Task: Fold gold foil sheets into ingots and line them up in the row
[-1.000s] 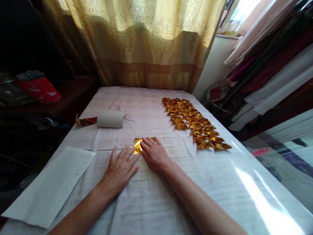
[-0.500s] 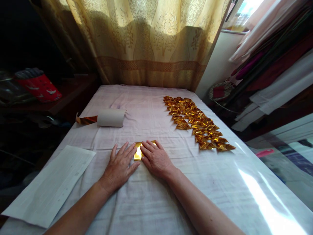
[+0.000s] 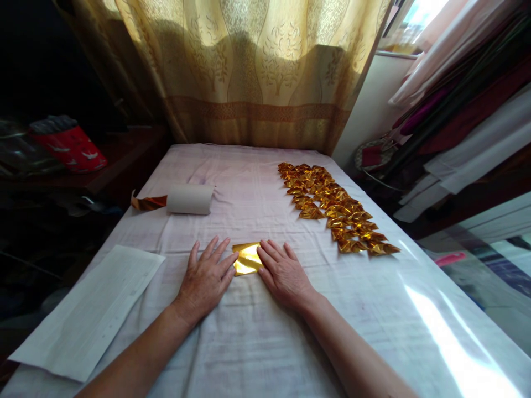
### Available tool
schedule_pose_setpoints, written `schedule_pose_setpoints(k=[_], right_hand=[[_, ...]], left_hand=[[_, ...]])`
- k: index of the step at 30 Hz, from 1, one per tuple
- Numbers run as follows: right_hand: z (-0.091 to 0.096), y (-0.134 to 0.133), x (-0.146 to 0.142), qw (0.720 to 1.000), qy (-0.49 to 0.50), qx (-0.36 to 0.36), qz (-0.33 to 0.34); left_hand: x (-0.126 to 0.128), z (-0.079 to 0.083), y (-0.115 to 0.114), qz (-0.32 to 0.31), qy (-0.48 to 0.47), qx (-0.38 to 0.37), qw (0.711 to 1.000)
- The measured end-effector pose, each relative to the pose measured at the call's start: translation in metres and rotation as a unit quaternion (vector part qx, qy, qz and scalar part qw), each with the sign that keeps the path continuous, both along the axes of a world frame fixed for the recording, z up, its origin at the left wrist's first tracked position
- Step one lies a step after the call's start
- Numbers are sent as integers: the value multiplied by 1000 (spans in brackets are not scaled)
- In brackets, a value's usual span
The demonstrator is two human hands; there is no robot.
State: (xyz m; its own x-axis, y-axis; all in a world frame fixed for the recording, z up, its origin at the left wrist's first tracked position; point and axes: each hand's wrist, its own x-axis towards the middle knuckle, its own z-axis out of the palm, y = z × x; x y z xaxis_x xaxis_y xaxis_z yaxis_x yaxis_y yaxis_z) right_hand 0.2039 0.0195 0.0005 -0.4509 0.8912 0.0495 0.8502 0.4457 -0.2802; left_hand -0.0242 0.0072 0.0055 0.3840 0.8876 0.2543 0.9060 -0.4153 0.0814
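Across the back: patterned gold curtain (image 3: 253, 72), tree motifs, woven band low down, top cut off by frame. Below it, long table (image 3: 249, 342) under a wrinkled white cloth, near right part overlaid with glossy clear plastic sheet (image 3: 452, 342) throwing glare; near edge out of frame. Right side: stacked folded fabrics (image 3: 464, 110), white, maroon, dark green, cropped at frame edge. Left side mostly too dark to read; red pouch (image 3: 70, 148) with white marks on a dark shelf, marks not legible. Near left on table: white paper sheet (image 3: 89, 312), faint ruled lines, possibly printed text, too small to read, corner cut off. Far right on table: band of folded gold foil pieces (image 3: 338, 210), crinkled, overlapping, running diagonally, count unclear. Far left: white paper roll (image 3: 189, 199), cylinder on its side, strip of gold foil (image 3: 148, 203) trailing from its left end. Centre: left hand (image 3: 206, 282) flat, palm down, fingers spread, fingertips touching left edge of gold foil sheet (image 3: 248, 258); nothing gripped. Right hand (image 3: 284, 273) likewise flat and spread, fingertips on the sheet's right edge, covering that part. Sheet lies flat on cloth between both hands, shiny, roughly rectangular, creased.
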Motion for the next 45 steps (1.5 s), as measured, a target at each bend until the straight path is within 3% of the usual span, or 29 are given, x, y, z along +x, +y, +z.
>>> schedule_pose_setpoints(k=[5,13,21,25,36,45], right_hand=[[1,-3,15,1000,3,-15,9],[4,-3,13,1000,14,1,13],[4,-2,12,999,20,41,25],[5,-2,10,998,31,53,27],[-1,-2,12,987,94,122,37],[-12,0,12,982,152,108,-42]], left_hand=[[-3,-3,-1,-40,-20,-12,999],[-2,-6,-1,-48,-37,-13,998],[-3,-8,0,-99,-73,85,989],[-2,-5,2,-145,-87,84,982],[-1,-5,3,-134,-91,116,980],[-3,-6,8,-75,-152,45,985]])
